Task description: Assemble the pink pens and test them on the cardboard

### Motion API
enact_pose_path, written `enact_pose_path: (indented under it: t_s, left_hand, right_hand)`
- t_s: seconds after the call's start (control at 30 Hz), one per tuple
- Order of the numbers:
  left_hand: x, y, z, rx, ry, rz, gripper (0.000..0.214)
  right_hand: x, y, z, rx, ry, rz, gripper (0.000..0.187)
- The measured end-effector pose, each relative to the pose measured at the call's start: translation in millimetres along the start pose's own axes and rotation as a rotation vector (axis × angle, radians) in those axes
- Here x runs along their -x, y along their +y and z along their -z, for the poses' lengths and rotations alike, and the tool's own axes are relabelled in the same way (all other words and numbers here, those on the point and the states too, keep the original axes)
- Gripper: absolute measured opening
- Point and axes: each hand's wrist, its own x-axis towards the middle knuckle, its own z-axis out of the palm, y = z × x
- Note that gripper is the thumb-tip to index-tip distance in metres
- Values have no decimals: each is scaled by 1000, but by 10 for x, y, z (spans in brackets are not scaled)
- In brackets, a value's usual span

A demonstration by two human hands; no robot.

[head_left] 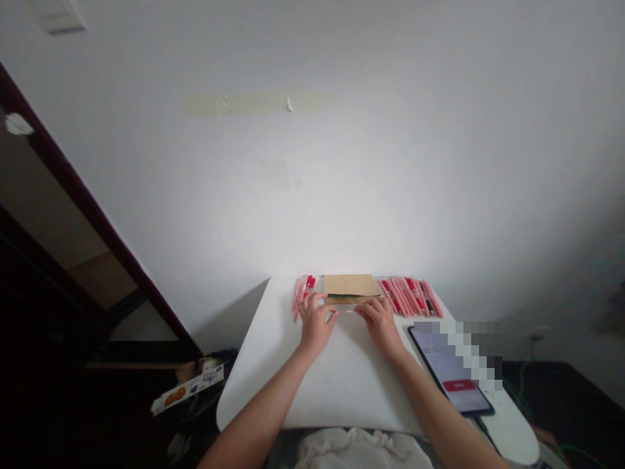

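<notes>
I had both hands over the far half of the white worktop [342,391], reaching in from the near edge. The fingers of my left hand [315,322] were bent, thumb and forefinger drawn close together and pointing right. My right hand [381,322] faced it, its thumb and forefinger also drawn close and pointing left. In the gap between them lay a small, thin white streak [349,311]; it was too small for me to tell what it was, or whether either hand was gripping anything.

Just beyond my hands, by the far edge, was the brown paper [349,284], with a dark line running across it near its near side. Left of it, beside my left hand, a few pink and red pens [296,293] lay pointing away from me. Right of it, a larger row of pens [407,296] lay side by side, mostly pink, with some red and black ones among them. Nearer, on the right, a tablet [439,358] lay flat with its screen lit, partly blurred out, and a dark cable [485,431] lay by its near end.
</notes>
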Motion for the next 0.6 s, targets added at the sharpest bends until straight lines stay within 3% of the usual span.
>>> enact_pose_path:
  t_s: [0.6]
  left_hand:
    - [11,-7,-16,59,-13,-58,3]
  right_hand:
    - [22,22,-21,76,-33,2,16]
